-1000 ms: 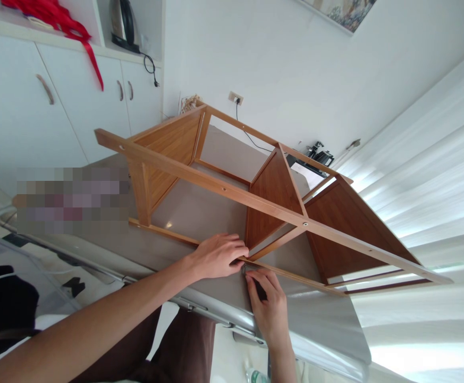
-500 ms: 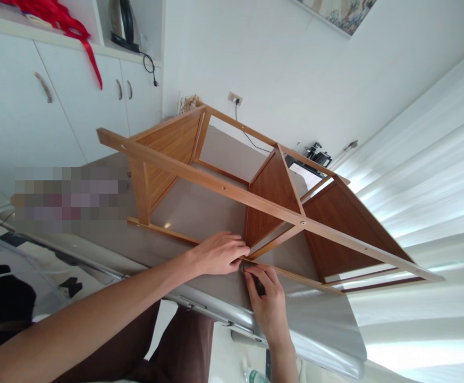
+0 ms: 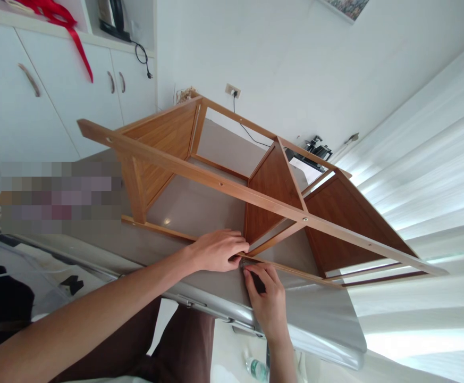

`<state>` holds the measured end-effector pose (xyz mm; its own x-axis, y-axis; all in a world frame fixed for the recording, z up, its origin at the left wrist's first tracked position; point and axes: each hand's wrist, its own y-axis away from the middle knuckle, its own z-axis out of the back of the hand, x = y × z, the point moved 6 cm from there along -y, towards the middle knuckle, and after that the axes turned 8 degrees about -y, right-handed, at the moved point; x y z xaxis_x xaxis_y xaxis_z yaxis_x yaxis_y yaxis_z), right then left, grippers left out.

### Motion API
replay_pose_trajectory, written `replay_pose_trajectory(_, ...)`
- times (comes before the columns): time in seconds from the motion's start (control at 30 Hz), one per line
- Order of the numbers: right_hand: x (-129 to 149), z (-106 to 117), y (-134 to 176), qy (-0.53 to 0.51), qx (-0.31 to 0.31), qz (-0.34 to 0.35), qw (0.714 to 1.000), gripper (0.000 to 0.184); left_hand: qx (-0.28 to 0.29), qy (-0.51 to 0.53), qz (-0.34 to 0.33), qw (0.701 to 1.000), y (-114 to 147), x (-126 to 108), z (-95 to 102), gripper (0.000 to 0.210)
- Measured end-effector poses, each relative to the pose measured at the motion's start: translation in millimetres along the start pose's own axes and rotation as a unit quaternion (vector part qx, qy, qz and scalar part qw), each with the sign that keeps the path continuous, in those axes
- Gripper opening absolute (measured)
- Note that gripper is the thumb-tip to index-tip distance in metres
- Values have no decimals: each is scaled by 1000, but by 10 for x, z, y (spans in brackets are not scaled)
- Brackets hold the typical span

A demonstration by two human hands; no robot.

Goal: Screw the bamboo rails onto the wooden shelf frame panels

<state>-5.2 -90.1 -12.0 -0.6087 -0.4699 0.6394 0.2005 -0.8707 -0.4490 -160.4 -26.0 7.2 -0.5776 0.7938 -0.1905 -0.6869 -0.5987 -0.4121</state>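
Note:
A brown wooden shelf unit [image 3: 263,199] with several slatted panels lies on its side on the grey tabletop [image 3: 116,250]. My left hand [image 3: 219,250] rests at its lower front rail [image 3: 291,271], fingers curled over the wood beside the joint of the middle shelf panel [image 3: 271,186]. Just right of it and slightly lower, my right hand [image 3: 267,292] has thumb and fingertips pinched together against the outer side of the same rail. Whatever small piece sits between those fingertips is mostly hidden. A screw head shows in the upper rail [image 3: 255,198].
White cabinets [image 3: 68,96] stand at the left, with a kettle [image 3: 112,18] and red ribbon [image 3: 74,37] above. A blurred patch covers the table's left end. White curtains [image 3: 435,175] hang at the right. A plastic bottle [image 3: 258,368] is below the table edge.
The view has shifted slightly, so the shelf unit's left end appears further left. Both hands stay at the same joint; the right fingers have turned slightly.

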Motion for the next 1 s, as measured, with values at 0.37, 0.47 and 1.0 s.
replay_pose_trajectory(0.37,7,22,22,11,-13,-6,1000,7,16,18,8,1000,10,11,8,9)
replay_pose_trajectory(0.47,19,22,16,14,-15,-3,1000,6,17,19,9,1000,10,9,6,8)
replay_pose_trajectory(1.0,16,-2,30,34,7,7,999,11,12,13,10,1000,10,3,5,9)
